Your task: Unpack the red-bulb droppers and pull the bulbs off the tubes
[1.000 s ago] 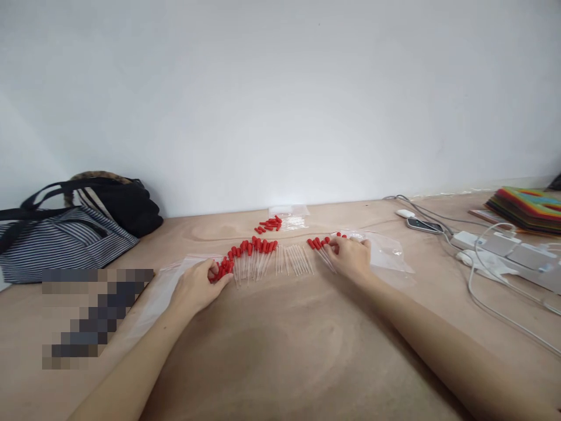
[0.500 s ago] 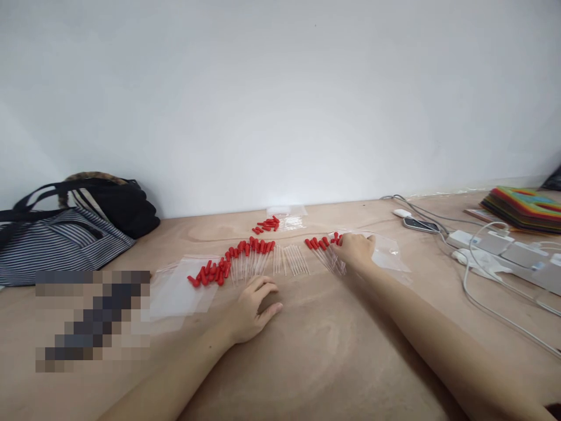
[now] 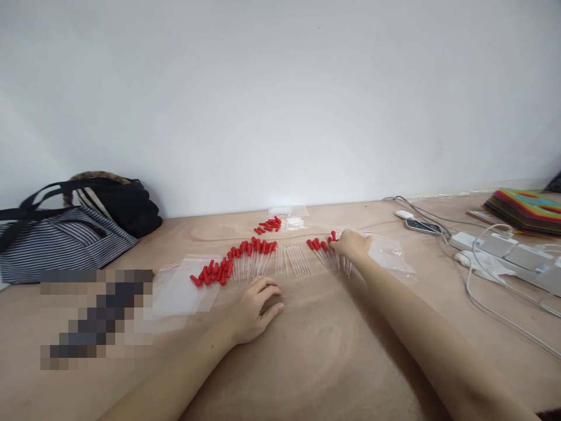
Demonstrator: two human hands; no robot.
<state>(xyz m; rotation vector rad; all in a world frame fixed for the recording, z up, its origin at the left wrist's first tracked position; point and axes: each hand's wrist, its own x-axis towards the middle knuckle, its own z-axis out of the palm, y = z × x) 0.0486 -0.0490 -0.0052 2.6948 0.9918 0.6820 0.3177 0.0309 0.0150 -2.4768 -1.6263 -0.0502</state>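
My left hand (image 3: 258, 310) rests on the table with its fingers apart and holds nothing. My right hand (image 3: 352, 244) is closed on a dropper with a red bulb (image 3: 333, 235), at the right end of a short row of red-bulbed droppers (image 3: 319, 245). Its fingers partly hide the bulbs there, and thin clear tubes stick out below them. Several bare clear tubes (image 3: 297, 260) lie side by side between my hands. Left of these is a longer row of red-bulbed droppers (image 3: 252, 251). Loose red bulbs (image 3: 213, 271) are heaped beyond my left hand.
Clear plastic bags lie at the left (image 3: 179, 295) and right (image 3: 390, 255); another bag (image 3: 293, 221) is at the back beside more red bulbs (image 3: 268, 225). A striped bag (image 3: 65, 240) stands far left. At right are a power strip (image 3: 528, 257), cables and coloured sheets (image 3: 526, 210).
My right hand has shifted slightly left and up along the dropper row, with the dropper in its fingers. My left hand stays in place. The view has moved a little.
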